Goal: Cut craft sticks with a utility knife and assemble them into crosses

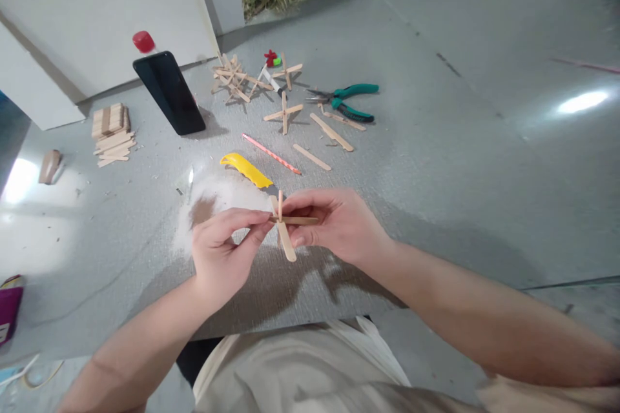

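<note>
Between my hands, above the near part of the grey surface, is a small cross-shaped piece made of wooden craft sticks (287, 242). My left hand (230, 245) pinches the left end of one stick between thumb and fingertips. My right hand (334, 222) grips the piece from the right, its fingers partly hidden behind the sticks. Just beyond my hands lies a yellow-handled knife (247, 170), its blade partly hidden behind the piece. A pink patterned pencil (271, 153) and a loose craft stick (312, 157) lie farther on.
Several crossed-stick pieces (284, 113) stand at the back, near a white marker (272, 79) and green-handled pliers (356, 100). A dark phone (169, 93) leans upright at the left, beside a stack of craft sticks (112, 132). White powder (223, 197) lies by my left hand.
</note>
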Motion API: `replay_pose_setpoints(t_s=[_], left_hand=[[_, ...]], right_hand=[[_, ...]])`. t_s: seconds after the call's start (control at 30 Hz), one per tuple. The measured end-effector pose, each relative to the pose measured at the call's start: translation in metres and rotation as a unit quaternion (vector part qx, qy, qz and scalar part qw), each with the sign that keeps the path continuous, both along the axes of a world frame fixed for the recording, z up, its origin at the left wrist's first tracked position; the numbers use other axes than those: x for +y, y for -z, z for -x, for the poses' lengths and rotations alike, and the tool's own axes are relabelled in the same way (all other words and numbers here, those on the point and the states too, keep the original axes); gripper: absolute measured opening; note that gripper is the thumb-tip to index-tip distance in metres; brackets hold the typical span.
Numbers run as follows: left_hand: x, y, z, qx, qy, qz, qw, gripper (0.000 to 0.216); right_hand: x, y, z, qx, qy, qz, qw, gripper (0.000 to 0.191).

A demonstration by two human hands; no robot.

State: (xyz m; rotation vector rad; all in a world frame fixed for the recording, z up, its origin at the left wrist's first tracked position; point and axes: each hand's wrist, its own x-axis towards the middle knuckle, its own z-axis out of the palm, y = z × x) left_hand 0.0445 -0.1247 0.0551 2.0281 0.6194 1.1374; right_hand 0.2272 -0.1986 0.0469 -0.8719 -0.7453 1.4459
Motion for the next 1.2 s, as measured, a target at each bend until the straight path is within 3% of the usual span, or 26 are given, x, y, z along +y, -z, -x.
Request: replay_pose_setpoints(t_s=[0.27,0.53,0.73,1.2], left_hand=[[-0.002,-0.002,0.001,-0.003,0.024,-0.007,1.0,0.021],[-0.003,-0.005,-0.001,-0.009,0.04,-0.036,0.998,0.022],[0.0,-0.009,-0.002,0.006,0.06,-0.046,0.997,0.025],[0.002,-0.004,0.0,-0.015,0.064,-0.035,0.997,0.023]], right_hand=[[-0.001,0.003,0.0,-0.021,0.01,-0.007,1.0,0.034],[-0.003,-0.002,0.001,-0.084,0.044,-0.092,0.991,0.032],[-0.002,-0.003,-0.001,-0.123,0.047,-0.109,0.985,0.03],[0.001,0.002,-0.002,-0.086,0.034,-0.133,0.987,0.035]])
